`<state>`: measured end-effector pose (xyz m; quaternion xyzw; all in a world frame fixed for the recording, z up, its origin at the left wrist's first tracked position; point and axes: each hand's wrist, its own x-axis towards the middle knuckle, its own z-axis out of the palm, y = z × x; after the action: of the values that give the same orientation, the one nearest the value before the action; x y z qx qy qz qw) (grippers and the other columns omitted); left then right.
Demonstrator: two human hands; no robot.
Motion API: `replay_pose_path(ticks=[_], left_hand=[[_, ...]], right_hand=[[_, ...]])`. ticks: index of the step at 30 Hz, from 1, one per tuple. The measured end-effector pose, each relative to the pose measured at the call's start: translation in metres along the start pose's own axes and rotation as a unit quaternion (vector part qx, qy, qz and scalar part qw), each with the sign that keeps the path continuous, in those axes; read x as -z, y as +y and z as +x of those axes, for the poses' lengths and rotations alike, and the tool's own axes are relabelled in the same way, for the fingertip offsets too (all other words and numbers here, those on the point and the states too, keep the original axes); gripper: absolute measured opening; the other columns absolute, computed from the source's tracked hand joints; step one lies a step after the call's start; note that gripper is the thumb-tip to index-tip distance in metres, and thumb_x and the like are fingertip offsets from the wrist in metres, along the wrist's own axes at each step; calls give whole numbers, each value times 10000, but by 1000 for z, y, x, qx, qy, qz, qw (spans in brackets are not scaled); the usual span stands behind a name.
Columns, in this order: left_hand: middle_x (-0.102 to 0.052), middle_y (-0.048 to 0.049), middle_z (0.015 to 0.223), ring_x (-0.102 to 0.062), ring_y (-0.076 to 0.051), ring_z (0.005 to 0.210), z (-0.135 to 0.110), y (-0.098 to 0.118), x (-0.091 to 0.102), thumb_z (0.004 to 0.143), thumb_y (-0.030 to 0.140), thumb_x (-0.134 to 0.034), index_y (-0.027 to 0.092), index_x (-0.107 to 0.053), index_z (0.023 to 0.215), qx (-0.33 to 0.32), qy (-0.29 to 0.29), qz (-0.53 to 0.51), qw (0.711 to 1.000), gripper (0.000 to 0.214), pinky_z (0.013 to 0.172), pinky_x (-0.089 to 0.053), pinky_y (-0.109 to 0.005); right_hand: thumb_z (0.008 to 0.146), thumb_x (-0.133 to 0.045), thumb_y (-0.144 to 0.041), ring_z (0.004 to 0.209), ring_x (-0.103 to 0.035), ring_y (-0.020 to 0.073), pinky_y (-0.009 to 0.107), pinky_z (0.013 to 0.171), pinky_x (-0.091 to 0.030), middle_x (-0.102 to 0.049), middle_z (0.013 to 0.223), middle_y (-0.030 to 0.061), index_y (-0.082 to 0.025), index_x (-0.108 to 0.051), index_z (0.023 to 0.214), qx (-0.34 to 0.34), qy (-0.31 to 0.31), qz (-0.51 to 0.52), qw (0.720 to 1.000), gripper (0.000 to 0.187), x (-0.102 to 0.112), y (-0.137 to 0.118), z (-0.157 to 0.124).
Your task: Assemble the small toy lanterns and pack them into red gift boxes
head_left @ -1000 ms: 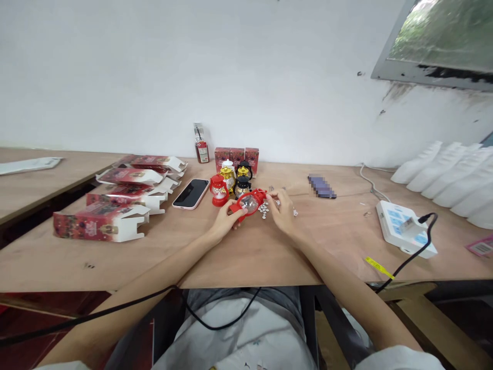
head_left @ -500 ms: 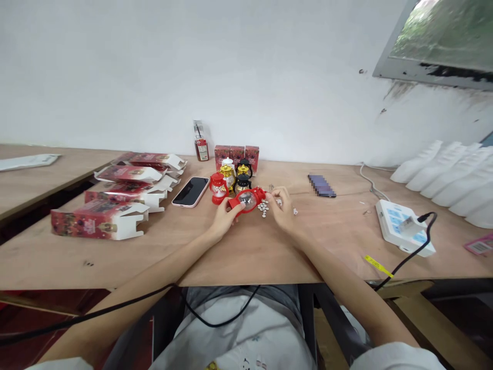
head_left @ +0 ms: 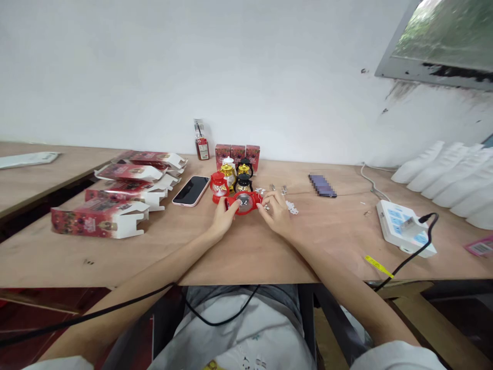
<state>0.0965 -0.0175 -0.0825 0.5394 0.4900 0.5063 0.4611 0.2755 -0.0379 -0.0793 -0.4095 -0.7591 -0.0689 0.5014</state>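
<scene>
A small red lantern (head_left: 245,203) with a clear round window lies on its side, low over the table. Its base end is in my left hand (head_left: 225,216), thumb along the front. My right hand (head_left: 276,211) is at the lantern's top end, thumb and index finger pinched together; what lies between the fingertips is too small to tell. Just behind stand several upright lanterns: a red one (head_left: 219,186), a black one (head_left: 243,183), a gold one (head_left: 228,174) and others. Small white pieces (head_left: 291,207) lie beside and behind my right hand, partly hidden by it.
Flattened red boxes (head_left: 96,218) lie at left, beside a phone (head_left: 191,191). Three red boxes (head_left: 238,152) and a bottle (head_left: 202,149) stand by the wall. Rightward are small metal parts (head_left: 284,189), another phone (head_left: 322,186), a power strip (head_left: 402,226) and white stacked forms (head_left: 442,174).
The lantern has turned from tilted to nearly level, its top end coming down and left. My right hand has moved left with it, its fingers curling into a tighter pinch.
</scene>
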Motion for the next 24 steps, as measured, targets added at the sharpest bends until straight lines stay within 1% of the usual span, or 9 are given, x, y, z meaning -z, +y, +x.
replay_pose_path(ticks=[3,5,8,10,11,13,16,19,24], left_hand=[[-479,66,579,-413,-52,432,0,1,-1,685,446,-618,194,-426,783,4,7,-23,1000,331,420,-287,-176],[-471,68,571,-401,-54,416,1,3,-1,672,438,-604,193,-447,793,16,14,-51,998,316,398,-270,-176],[-462,67,553,-376,-58,385,5,6,1,657,446,-567,188,-472,792,55,32,-103,993,306,363,-245,-176],[-468,63,543,-357,-55,371,7,8,2,650,457,-547,183,-479,780,82,36,-141,986,310,352,-232,-174],[-471,60,538,-347,-53,367,7,9,2,649,463,-539,181,-483,776,94,30,-162,982,315,351,-229,-173],[-475,56,525,-329,-49,360,5,10,2,650,475,-527,174,-500,779,107,0,-193,975,329,353,-224,-171],[-467,52,493,-315,-50,351,3,11,1,656,478,-525,169,-520,773,109,-45,-210,971,330,359,-217,-173],[-469,45,480,-317,-55,348,1,10,1,662,472,-522,169,-523,752,108,-51,-209,971,315,359,-212,-177],[-463,41,477,-327,-59,343,3,7,2,676,473,-497,176,-482,692,107,-30,-165,980,298,350,-204,-180]], right_hand=[[869,-520,-261,855,-553,183,348,794,-409,-564,848,43,-205,-509,756,33,3,-25,999,127,1,-5,0],[867,-519,-254,845,-553,179,348,798,-411,-559,845,41,-208,-508,756,28,31,-17,999,121,3,-6,1],[869,-510,-267,847,-547,174,343,808,-421,-543,849,40,-209,-503,762,-18,87,11,996,122,5,-2,4],[875,-498,-301,846,-536,171,335,807,-423,-532,843,37,-206,-499,759,-75,116,25,990,150,6,5,6],[876,-493,-325,840,-530,169,329,803,-423,-529,834,33,-204,-498,752,-106,119,30,987,173,6,10,7],[873,-488,-376,815,-522,162,316,789,-420,-528,805,22,-200,-499,730,-163,91,46,981,227,4,19,8],[864,-479,-406,761,-521,151,294,747,-417,-544,768,9,-197,-499,705,-208,-2,85,974,263,-1,29,6],[861,-458,-364,741,-521,153,288,727,-407,-559,750,8,-200,-485,706,-195,-65,105,973,227,-4,26,3],[858,-407,-271,738,-503,166,287,698,-387,-557,758,26,-206,-456,717,-158,-105,71,979,163,-2,13,3]])
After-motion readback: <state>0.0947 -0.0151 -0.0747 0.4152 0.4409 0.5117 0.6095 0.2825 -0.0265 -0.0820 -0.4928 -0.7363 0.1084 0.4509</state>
